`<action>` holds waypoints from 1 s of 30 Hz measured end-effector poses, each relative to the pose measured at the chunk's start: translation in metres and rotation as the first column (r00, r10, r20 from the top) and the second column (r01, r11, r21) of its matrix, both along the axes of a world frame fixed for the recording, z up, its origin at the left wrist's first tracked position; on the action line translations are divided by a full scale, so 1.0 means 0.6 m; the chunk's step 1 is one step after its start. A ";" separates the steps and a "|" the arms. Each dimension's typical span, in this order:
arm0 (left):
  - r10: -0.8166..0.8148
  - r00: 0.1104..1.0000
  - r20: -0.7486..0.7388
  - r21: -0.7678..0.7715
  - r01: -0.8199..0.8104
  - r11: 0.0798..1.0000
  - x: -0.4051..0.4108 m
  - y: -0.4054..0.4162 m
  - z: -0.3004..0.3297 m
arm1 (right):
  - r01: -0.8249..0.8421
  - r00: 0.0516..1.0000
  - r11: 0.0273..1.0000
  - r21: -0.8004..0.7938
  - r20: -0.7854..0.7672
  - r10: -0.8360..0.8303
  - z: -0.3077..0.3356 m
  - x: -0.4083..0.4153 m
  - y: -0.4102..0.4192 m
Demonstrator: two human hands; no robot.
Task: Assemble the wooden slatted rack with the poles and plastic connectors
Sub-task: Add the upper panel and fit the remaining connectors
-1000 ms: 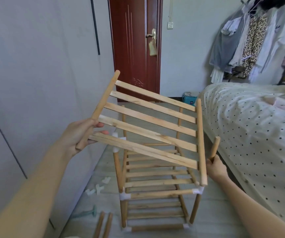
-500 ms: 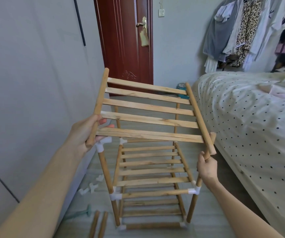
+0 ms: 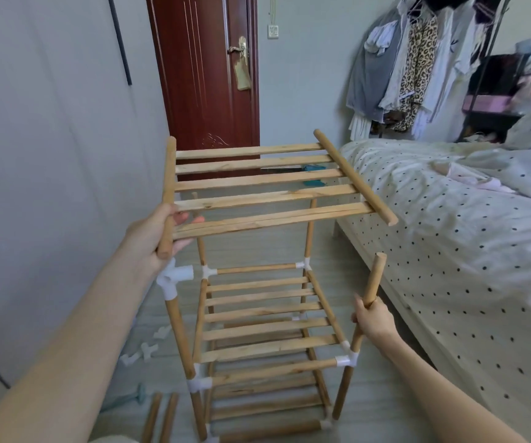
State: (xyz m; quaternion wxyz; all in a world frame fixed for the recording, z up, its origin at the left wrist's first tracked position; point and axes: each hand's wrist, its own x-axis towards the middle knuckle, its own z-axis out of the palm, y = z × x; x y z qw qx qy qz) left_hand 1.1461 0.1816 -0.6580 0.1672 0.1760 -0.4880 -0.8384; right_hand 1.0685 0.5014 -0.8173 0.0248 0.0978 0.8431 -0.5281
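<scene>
The slatted panel point(image 3: 264, 187) is held aloft above the rack point(image 3: 267, 330) by the left hand point(image 3: 154, 233), fingers curled round its side rail; the front-right pole point(image 3: 371, 289) is gripped by the right hand point(image 3: 373, 319), apparently firmly.

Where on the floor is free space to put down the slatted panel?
Bare floor lies between the rack, the door and the bed. Left of the rack is crowded: white connectors and two spare poles lie there.
</scene>
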 end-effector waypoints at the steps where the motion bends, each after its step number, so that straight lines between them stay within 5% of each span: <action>1: -0.005 1.000 -0.003 -0.005 0.005 1.000 0.001 0.005 -0.001 | -0.032 0.995 0.995 0.097 0.095 0.023 0.004 0.002 0.002; 4: -0.014 1.000 0.007 -0.049 0.015 0.999 0.004 0.022 0.001 | -0.210 0.925 0.936 0.282 0.368 0.096 0.033 0.019 0.004; 6: -0.009 1.000 0.018 -0.069 0.010 0.998 0.006 0.032 0.005 | -0.275 0.883 0.938 0.212 0.442 0.159 0.069 0.032 -0.001; 8: -0.022 1.000 0.008 -0.065 0.023 0.998 0.005 0.040 0.008 | -0.390 0.859 0.914 0.110 0.400 0.318 0.104 0.043 -0.015; 10: -0.046 0.999 -0.003 -0.065 0.046 0.997 0.005 0.048 0.012 | -0.515 0.823 0.842 -0.162 0.183 0.538 0.133 0.055 -0.045; 12: -0.070 0.998 -0.002 -0.058 0.070 0.996 0.002 0.054 0.013 | -0.499 0.809 0.625 -0.600 -0.064 0.584 0.163 0.070 -0.084; 14: -0.095 0.995 0.009 -0.053 0.096 0.994 -0.002 0.054 0.010 | -0.355 0.877 0.365 -0.861 -0.171 0.450 0.192 0.070 -0.123; 17: -0.137 0.990 0.039 -0.065 0.140 0.988 -0.006 0.043 0.012 | -0.071 0.960 0.029 -0.997 -0.060 0.272 0.225 0.048 -0.169; 19: -0.134 0.988 0.076 -0.106 0.142 0.984 -0.012 0.030 0.015 | 0.002 0.961 -0.067 -0.998 -0.017 0.274 0.232 0.028 -0.188; 25: 0.133 0.959 0.252 -0.592 0.044 0.804 -0.025 -0.037 -0.002 | -0.018 0.946 -0.042 -0.999 -0.031 0.324 0.218 -0.007 -0.244; 30: 0.112 0.961 0.254 -0.263 -0.043 0.964 -0.004 -0.048 -0.084 | -0.137 0.950 0.072 -0.988 -0.110 0.292 0.200 -0.032 -0.277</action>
